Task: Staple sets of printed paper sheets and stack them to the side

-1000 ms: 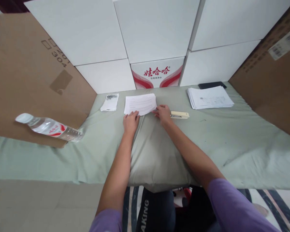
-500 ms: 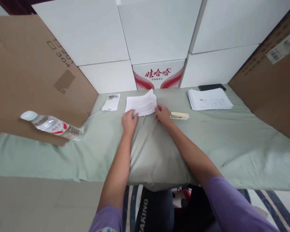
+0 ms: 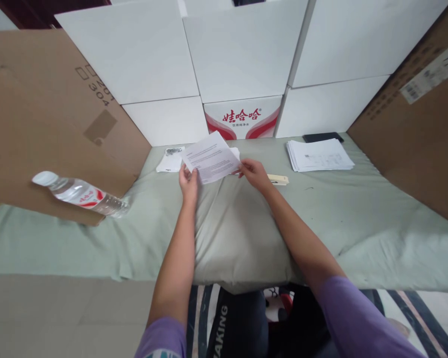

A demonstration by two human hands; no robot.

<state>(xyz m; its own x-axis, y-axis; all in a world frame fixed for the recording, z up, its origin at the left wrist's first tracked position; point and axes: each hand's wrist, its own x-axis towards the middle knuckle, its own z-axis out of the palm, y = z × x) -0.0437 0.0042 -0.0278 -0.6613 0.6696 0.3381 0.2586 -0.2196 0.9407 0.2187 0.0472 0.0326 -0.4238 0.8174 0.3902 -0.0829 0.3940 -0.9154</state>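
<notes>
A printed sheet of paper (image 3: 211, 158) is held up at a slant above the green cloth, one corner pointing up. My left hand (image 3: 188, 183) pinches its lower left edge, with the thumb on the front. At its right corner my right hand (image 3: 254, 174) grips the sheet between thumb and fingers. Behind the sheet another piece of white paper (image 3: 235, 152) shows in part. A cream stapler (image 3: 278, 179) lies just right of my right hand, its left end hidden by the hand. I cannot tell whether more than one sheet is held.
Left of the sheet lies a white packet with small metal pieces (image 3: 171, 158). A paper stack (image 3: 319, 155) and a black phone (image 3: 323, 137) lie at the right. A water bottle (image 3: 80, 194) is at the left. White boxes (image 3: 242, 54) and brown cardboard (image 3: 52, 124) wall the cloth-covered surface (image 3: 239, 238).
The sheet has been lifted and turned, its left side shifting left over part of the packet. My left hand has moved left with it, and my right hand slightly right, covering more of the stapler.
</notes>
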